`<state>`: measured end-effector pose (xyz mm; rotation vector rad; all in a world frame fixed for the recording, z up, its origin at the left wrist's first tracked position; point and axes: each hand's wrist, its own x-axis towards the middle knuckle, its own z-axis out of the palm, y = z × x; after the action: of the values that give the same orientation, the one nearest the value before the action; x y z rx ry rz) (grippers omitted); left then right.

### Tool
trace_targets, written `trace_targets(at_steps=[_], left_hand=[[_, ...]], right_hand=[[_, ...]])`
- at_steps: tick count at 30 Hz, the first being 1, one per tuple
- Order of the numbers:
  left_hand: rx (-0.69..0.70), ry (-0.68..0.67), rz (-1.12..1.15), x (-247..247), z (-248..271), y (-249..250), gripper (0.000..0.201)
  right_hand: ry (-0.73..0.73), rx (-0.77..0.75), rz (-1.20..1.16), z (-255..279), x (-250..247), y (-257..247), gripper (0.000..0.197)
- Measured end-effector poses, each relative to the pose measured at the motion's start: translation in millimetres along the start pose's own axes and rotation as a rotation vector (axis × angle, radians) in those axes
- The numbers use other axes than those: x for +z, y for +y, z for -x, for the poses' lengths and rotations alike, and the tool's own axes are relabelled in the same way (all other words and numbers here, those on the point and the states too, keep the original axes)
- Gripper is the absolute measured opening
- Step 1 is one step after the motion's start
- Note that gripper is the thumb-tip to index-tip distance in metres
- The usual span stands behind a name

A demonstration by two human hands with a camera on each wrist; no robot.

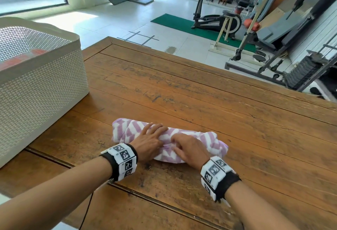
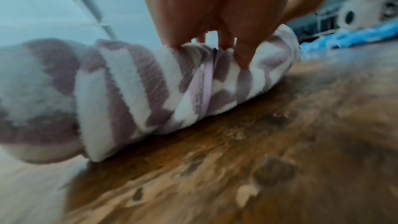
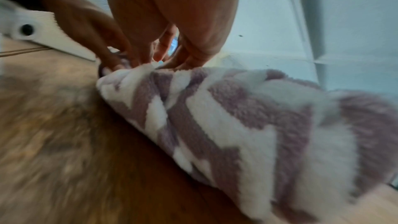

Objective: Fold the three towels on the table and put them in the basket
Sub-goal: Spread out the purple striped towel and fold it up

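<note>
A purple-and-white zigzag towel (image 1: 125, 129) lies bundled into a thick roll on the wooden table (image 1: 200, 93), near its front. My left hand (image 1: 151, 136) lies over the roll's middle, fingers across the top and thumb dug into the near side (image 2: 243, 57). My right hand (image 1: 186, 147) sits just right of it, its curled fingers pinching a fold of the towel (image 3: 237, 125). The white perforated basket (image 1: 45, 87) stands at the table's left, with orange-pink cloth (image 1: 16, 62) showing through its wall. No other towel is in view.
The table's far and right edges drop to a tiled floor with an elliptical trainer (image 1: 217, 20), a green mat (image 1: 175, 21) and weight racks (image 1: 300, 72). Bare wood lies between the towel and the basket. A thin cable (image 1: 87, 211) hangs from my left wrist.
</note>
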<state>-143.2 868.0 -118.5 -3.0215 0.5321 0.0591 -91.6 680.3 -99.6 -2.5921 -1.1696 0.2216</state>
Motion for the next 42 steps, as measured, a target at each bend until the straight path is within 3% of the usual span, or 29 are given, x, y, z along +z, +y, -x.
trace_targets(at_steps=[3, 6, 9, 14, 18, 20, 23, 28, 32, 42], left_hand=[[-0.003, -0.109, 0.101, -3, -7, -4, 0.031], [0.023, -0.157, 0.174, -7, -11, -11, 0.029], [0.038, -0.141, 0.182, -5, -11, -12, 0.03], [0.073, -0.103, 0.086, 1, 0, -8, 0.044], [0.06, -0.125, -0.047, 0, 3, -4, 0.045], [0.058, -0.086, -0.015, 0, 0, 2, 0.041], [0.015, -0.168, 0.107, -2, -9, 0, 0.037], [0.084, -0.117, 0.084, 5, -4, -7, 0.041], [0.151, -0.062, 0.005, 7, 2, -6, 0.048], [0.054, -0.254, 0.037, -12, -10, 7, 0.043]], right_hand=[[-0.04, -0.167, 0.21, 17, 12, 3, 0.041], [-0.075, -0.147, 0.362, 19, 17, 3, 0.049], [-0.022, -0.164, 0.433, 14, 22, 1, 0.034], [-0.046, -0.164, 0.262, 7, 22, 3, 0.014], [-0.128, -0.098, 0.235, -2, 20, 3, 0.031], [-0.118, -0.096, 0.21, 3, 22, 4, 0.028], [-0.083, -0.083, 0.151, 18, 26, 12, 0.028], [-0.051, -0.18, 0.196, 20, 25, 13, 0.019], [-0.142, -0.11, 0.198, 16, 23, 6, 0.028], [-0.241, 0.061, 0.022, -9, -11, 0, 0.032]])
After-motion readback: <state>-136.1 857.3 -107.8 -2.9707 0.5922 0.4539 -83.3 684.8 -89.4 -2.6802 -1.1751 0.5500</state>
